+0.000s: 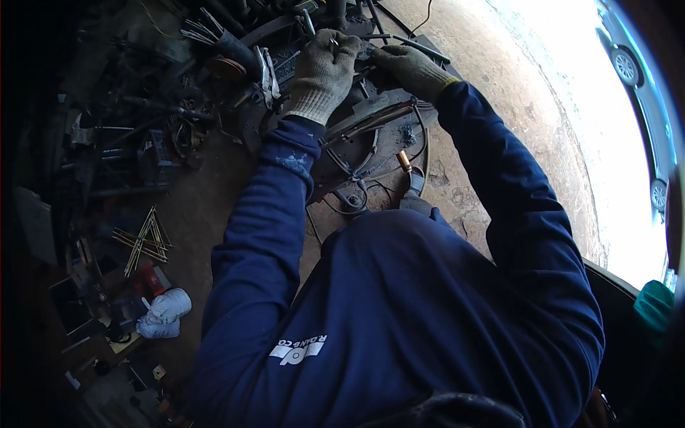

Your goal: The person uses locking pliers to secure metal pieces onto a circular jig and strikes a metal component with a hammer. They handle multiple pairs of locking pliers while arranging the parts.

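Note:
Both my hands wear grey knitted work gloves and reach to the far side of a dark metal work table [389, 146]. My left hand [325, 71] is closed, its fingers curled; a thin bright metal rod [309, 23] stands up just beyond it. What the fingers grip is mostly hidden. Opposite, my right hand [415, 69] has its fingers bent down at a dark metal piece [367, 51] between the two hands. Whether it grips this piece cannot be made out. Metal locking pliers [267, 77] hang beside my left wrist. Below my hands lies a long flat metal bar [378, 118].
A torch with a copper-coloured nozzle [404, 161] and cables lie near my knees. Thin rods fill a dark cylinder [239, 53] at the far left. Yellowish rods [148, 241] and a white bundle [165, 310] lie on the left. A car [628, 68] stands outside at the right.

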Demonstrator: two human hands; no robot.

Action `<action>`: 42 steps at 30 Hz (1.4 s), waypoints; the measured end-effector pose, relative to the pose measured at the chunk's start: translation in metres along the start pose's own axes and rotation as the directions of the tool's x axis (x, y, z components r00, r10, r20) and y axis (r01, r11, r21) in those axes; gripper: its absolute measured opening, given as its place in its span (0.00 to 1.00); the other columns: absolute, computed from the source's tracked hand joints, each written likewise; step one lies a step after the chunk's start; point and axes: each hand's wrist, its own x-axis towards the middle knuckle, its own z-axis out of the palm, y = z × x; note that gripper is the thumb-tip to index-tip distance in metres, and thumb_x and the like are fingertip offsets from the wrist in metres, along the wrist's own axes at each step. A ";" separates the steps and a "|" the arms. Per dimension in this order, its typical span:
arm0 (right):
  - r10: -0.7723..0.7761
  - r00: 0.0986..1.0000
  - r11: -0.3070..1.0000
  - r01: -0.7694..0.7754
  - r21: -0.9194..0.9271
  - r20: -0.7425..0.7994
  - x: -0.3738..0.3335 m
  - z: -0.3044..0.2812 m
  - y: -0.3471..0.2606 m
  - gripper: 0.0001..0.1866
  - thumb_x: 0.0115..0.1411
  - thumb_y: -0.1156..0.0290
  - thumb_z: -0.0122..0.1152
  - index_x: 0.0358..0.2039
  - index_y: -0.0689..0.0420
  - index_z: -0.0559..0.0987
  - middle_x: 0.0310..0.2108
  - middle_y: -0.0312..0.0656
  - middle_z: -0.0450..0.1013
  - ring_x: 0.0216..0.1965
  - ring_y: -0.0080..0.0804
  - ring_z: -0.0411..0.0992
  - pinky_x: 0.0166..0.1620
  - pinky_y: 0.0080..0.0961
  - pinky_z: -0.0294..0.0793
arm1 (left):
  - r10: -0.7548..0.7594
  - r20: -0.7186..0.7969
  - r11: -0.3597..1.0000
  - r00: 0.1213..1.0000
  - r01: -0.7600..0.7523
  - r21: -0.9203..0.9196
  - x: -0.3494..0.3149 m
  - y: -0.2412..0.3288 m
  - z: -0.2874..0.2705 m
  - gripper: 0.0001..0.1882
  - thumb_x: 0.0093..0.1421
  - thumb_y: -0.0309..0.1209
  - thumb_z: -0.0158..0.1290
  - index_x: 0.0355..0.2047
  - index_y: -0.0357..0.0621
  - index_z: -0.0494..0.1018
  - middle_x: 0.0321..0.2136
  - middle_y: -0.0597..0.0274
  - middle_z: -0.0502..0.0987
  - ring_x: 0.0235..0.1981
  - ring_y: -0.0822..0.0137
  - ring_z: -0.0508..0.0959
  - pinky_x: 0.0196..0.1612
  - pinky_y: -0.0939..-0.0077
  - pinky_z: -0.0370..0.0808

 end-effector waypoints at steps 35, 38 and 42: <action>0.064 0.726 0.995 0.004 -0.097 0.684 0.050 -0.065 -0.042 0.51 0.61 0.23 0.44 0.66 0.57 0.69 0.56 0.56 0.75 0.51 0.45 0.78 0.52 0.43 0.81 | 0.259 -0.251 0.901 0.933 -0.140 0.410 -0.008 0.049 0.036 0.10 0.66 0.37 0.58 0.42 0.46 0.76 0.32 0.54 0.80 0.34 0.52 0.82 0.37 0.59 0.80; 0.194 0.671 0.981 -0.133 -0.141 0.716 0.058 -0.061 -0.037 0.52 0.61 0.22 0.44 0.66 0.57 0.68 0.52 0.55 0.76 0.49 0.46 0.79 0.50 0.46 0.82 | 0.279 -0.244 0.803 0.929 -0.086 0.590 -0.021 0.055 0.040 0.18 0.68 0.46 0.57 0.43 0.41 0.76 0.33 0.54 0.79 0.32 0.57 0.82 0.32 0.65 0.80; 0.182 0.609 0.970 0.017 -0.242 0.772 0.085 -0.066 -0.011 0.43 0.68 0.31 0.43 0.67 0.56 0.67 0.49 0.49 0.78 0.45 0.37 0.80 0.46 0.39 0.84 | 0.275 -0.265 0.653 0.924 0.023 0.757 -0.040 0.050 0.051 0.22 0.69 0.50 0.54 0.46 0.41 0.74 0.35 0.54 0.77 0.29 0.60 0.81 0.29 0.67 0.80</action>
